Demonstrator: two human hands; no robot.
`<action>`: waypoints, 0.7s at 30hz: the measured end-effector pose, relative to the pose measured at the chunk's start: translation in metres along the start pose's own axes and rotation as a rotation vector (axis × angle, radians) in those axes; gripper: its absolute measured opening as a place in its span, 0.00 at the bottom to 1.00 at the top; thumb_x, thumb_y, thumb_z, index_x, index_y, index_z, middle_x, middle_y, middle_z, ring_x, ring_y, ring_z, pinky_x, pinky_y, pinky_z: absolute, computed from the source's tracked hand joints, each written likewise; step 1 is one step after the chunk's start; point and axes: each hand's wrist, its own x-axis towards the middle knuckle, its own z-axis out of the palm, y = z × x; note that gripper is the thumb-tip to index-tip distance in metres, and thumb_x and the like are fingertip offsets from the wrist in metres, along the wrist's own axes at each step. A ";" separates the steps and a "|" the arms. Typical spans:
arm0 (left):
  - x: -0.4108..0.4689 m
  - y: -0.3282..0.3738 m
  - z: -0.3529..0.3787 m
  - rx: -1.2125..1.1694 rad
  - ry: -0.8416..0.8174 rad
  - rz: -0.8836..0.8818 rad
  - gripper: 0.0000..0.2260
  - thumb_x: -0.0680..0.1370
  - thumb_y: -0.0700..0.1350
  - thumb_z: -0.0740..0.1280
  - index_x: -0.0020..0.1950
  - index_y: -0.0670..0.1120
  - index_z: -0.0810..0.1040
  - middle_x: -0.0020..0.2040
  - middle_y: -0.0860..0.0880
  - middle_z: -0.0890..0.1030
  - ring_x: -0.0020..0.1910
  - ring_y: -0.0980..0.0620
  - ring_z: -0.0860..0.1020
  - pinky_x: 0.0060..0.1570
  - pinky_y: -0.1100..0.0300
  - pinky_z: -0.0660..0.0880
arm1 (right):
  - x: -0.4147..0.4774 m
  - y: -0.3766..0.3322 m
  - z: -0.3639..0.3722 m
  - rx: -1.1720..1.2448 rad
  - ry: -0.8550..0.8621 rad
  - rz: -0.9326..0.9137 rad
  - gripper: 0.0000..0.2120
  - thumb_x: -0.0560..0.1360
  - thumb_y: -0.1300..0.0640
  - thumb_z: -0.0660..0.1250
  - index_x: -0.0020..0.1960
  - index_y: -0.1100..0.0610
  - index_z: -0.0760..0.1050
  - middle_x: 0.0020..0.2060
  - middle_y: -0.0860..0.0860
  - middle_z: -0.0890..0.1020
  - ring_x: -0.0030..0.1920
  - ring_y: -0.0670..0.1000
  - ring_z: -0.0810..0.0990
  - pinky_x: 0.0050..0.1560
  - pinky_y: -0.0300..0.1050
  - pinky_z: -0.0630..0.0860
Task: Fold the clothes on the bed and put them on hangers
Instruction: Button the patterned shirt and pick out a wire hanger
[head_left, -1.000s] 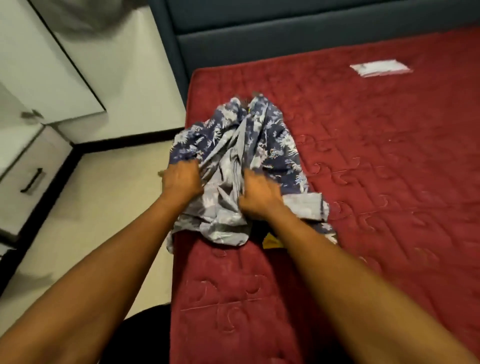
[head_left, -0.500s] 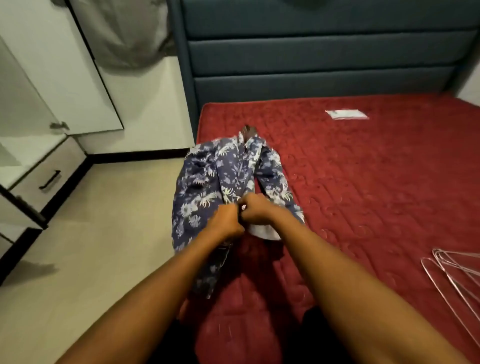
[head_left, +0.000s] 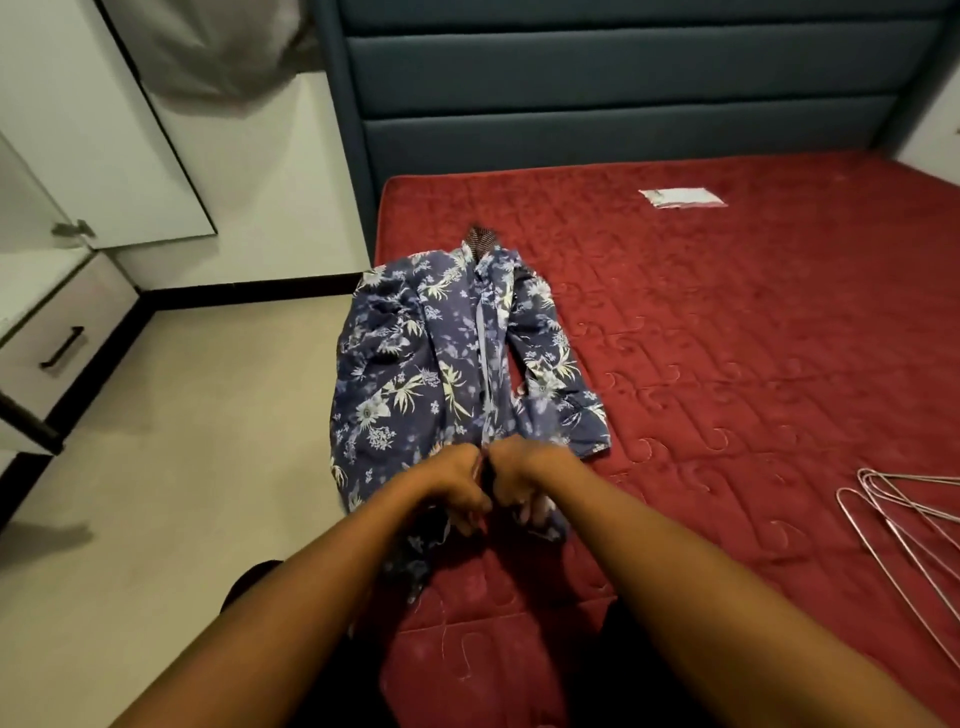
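1. The blue flowered shirt (head_left: 441, 364) lies on the red bed (head_left: 753, 364), along its left edge in the middle of the frame. Its left side droops over that edge toward the floor (head_left: 182, 441).
2. The left hand (head_left: 453, 486) and the right hand (head_left: 524, 480) meet at the bottom of the shirt, knuckles almost touching. Both have their fingers curled tight and pinch the cloth where the two front edges come together. Which bit each fingertip holds is hidden under the hands.
3. The step in hand, as I judge it, is drawing the two front halves together at the hem, to close or line them up before folding.
4. To do it well, keep the two front edges level with each other. Pull gently toward the bottom of the frame so the middle strip runs straight. Bring the overhanging side onto the bed so its weight does not twist the shirt, and smooth the bunched cloth near the hands before any fold.
5. The shirt points its collar (head_left: 480, 244) toward the headboard (head_left: 623, 104) at the top of the frame and its hem toward the person at the bottom. Its long axis runs top to bottom, leaning slightly left as it nears the hands.
6. One sleeve (head_left: 550, 358) lies along the right side of the shirt, its cuff on the bed just right of the hands.
7. The wire hangers (head_left: 904, 525) lie at the right edge of the frame, well apart from the shirt and not yet used.
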 end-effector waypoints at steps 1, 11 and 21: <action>-0.002 0.003 -0.006 -0.100 -0.151 0.001 0.05 0.74 0.29 0.69 0.50 0.33 0.78 0.38 0.39 0.84 0.35 0.44 0.85 0.37 0.52 0.84 | -0.001 -0.001 -0.007 0.117 -0.169 0.024 0.09 0.78 0.66 0.65 0.56 0.67 0.78 0.47 0.64 0.85 0.45 0.64 0.87 0.47 0.60 0.85; 0.101 0.005 -0.129 0.092 0.753 -0.054 0.12 0.79 0.51 0.70 0.51 0.42 0.78 0.50 0.41 0.83 0.48 0.41 0.83 0.47 0.47 0.83 | 0.094 0.062 -0.100 0.408 0.703 0.161 0.08 0.73 0.56 0.68 0.46 0.60 0.82 0.39 0.57 0.85 0.39 0.58 0.85 0.44 0.56 0.85; 0.163 -0.009 -0.133 0.135 0.719 -0.228 0.08 0.76 0.37 0.69 0.55 0.40 0.76 0.51 0.40 0.81 0.50 0.40 0.81 0.48 0.49 0.81 | 0.178 0.037 -0.101 0.696 0.676 0.035 0.22 0.75 0.61 0.69 0.68 0.56 0.69 0.54 0.55 0.80 0.55 0.58 0.79 0.58 0.49 0.77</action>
